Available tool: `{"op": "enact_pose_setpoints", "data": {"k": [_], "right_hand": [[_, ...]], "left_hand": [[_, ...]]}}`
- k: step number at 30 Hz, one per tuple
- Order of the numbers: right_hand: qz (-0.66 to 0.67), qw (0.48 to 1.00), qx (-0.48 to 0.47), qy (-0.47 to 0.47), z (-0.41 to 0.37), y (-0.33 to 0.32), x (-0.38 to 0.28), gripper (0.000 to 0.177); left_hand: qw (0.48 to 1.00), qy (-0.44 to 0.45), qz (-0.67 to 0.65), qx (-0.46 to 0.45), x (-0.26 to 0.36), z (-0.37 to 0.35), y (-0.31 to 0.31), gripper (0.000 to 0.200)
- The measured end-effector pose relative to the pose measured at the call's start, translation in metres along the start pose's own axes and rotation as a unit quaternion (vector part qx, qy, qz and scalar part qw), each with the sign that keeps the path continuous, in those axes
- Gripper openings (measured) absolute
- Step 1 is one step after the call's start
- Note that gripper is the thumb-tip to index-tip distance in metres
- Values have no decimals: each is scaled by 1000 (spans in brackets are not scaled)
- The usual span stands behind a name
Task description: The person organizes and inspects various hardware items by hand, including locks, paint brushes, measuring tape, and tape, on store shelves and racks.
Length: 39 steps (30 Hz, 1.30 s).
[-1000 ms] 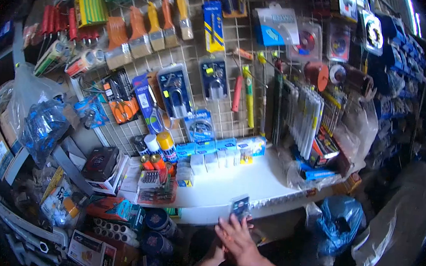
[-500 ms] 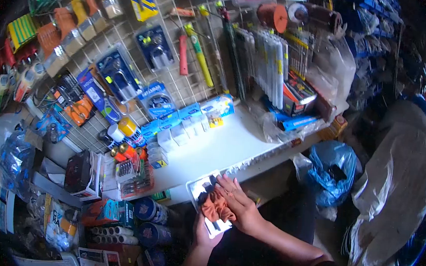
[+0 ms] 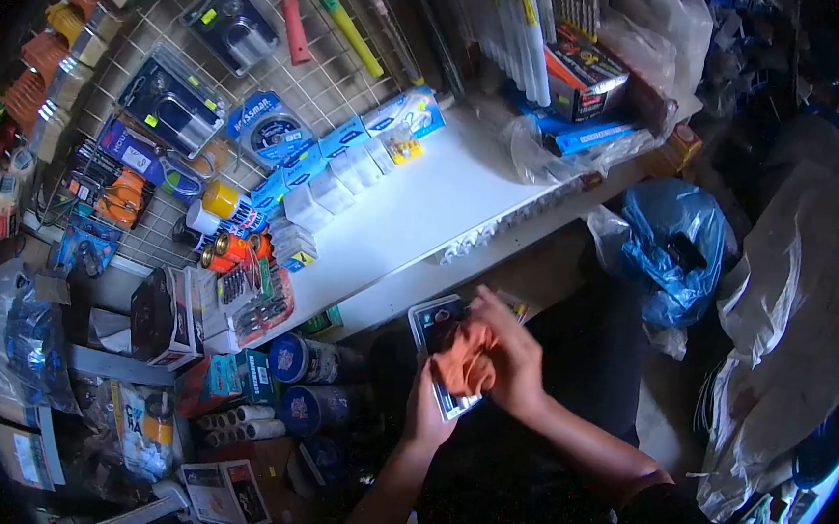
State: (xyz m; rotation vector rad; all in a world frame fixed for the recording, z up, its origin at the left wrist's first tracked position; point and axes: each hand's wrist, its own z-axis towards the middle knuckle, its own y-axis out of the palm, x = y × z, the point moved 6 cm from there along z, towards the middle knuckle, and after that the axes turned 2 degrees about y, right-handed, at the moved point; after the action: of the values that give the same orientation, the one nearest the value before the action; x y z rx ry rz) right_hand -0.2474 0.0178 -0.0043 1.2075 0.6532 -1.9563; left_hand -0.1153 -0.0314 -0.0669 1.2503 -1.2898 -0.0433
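Observation:
A flat packaged item [image 3: 426, 319] with a dark card and pale edge is held over my lap, in front of the white shelf. My left hand [image 3: 427, 410] grips its lower left edge from below. My right hand [image 3: 515, 358] is closed on an orange cloth [image 3: 468, 359], which lies bunched against the face of the package. The cloth and my right hand hide much of the package, and what is printed on it is too small to read.
A white shelf [image 3: 381, 249] bears small boxes along the grid wall. Hanging tools and blister packs fill the grid [image 3: 258, 62]. A blue plastic bag [image 3: 672, 247] stands at the right, beside large grey-brown sheeting [image 3: 797, 292]. Blue-lidded cans [image 3: 300, 408] are at the lower left.
The view has shifted, so the shelf appears higher and more to the left. The package is turned and shows a darker face. My right hand's fingers, spread flat before, are now curled around the cloth.

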Motion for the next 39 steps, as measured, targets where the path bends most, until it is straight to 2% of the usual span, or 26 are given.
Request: {"op": "enact_pose_setpoints", "data": {"k": [1,2,3,4,6,8,9,11,12,14,15,16,18,20,22,23,24,25,26,28,29,30,32,35,38,39], "right_hand": [[109,991,52,60,1,-7,16,46],[215,964,103,120,-1,-11,35,39],[168,977,73,110,3,-17,40,38],[120,987,43,98,5,-21,42,39],[206,971,-58,103,0,-14,28,37],[74,989,-125,29,-15,8,11,47],[-51,981,-174,-62,-16,13,-9,53],[-63,971,-224,-54,-21,23,-9,55],[-55,970,-232,-42,-16,21,-6,55],[-53,978,-190,-68,-8,14,9,61],[-24,985,-168,-43,-5,12,17,60],[5,989,-147,-19,-4,10,22,60],[-39,990,-137,-23,-9,18,24,62],[-42,988,-147,-25,-22,30,29,61],[-64,984,-161,-47,-32,37,31,61],[-53,980,-181,-55,-42,44,37,60],[-41,976,-203,-63,-49,49,40,60],[70,957,-263,97,-49,47,35,50],[76,958,-254,112,-48,44,41,45],[87,958,-234,141,-38,35,60,35],[116,920,-246,283,-41,35,80,22],[113,891,-302,321,-42,32,92,16],[-25,849,-398,348,-45,27,116,14],[-251,803,-509,183,-74,50,164,24],[-197,826,-510,136,-88,66,185,30],[-199,813,-518,178,-85,63,183,30]], "left_hand": [[998,-5,-1,61,2,0,0,65],[997,-24,-23,67,9,-3,8,66],[995,-57,-80,-23,12,-2,15,65],[996,-52,-66,0,13,0,12,64],[998,-44,-37,39,12,5,7,64],[998,-35,-2,43,5,3,-10,62],[999,-15,13,51,1,4,-13,62],[996,-6,62,60,0,3,-17,63],[991,-65,70,90,6,-6,-12,62],[983,-108,140,39,8,-12,-23,61],[986,-103,129,-13,13,-12,-10,59],[988,-100,116,4,16,-10,-17,59],[991,-13,103,83,26,5,-27,61],[996,11,16,86,26,27,-44,67],[991,61,68,96,28,47,-42,70],[976,64,74,194,23,55,-46,72],[982,67,88,152,14,71,-73,66],[986,11,82,143,-11,102,-139,62],[987,-45,77,133,-34,128,-195,58],[968,-70,174,165,-61,146,-225,49],[956,-36,266,119,-72,165,-251,43],[964,-115,170,170,-94,167,-263,41],[977,-154,12,146,-126,181,-277,29],[953,-139,27,269,-135,190,-272,31],[958,-137,9,251,-140,193,-263,32],[944,-150,12,295,-145,195,-275,33]]}}
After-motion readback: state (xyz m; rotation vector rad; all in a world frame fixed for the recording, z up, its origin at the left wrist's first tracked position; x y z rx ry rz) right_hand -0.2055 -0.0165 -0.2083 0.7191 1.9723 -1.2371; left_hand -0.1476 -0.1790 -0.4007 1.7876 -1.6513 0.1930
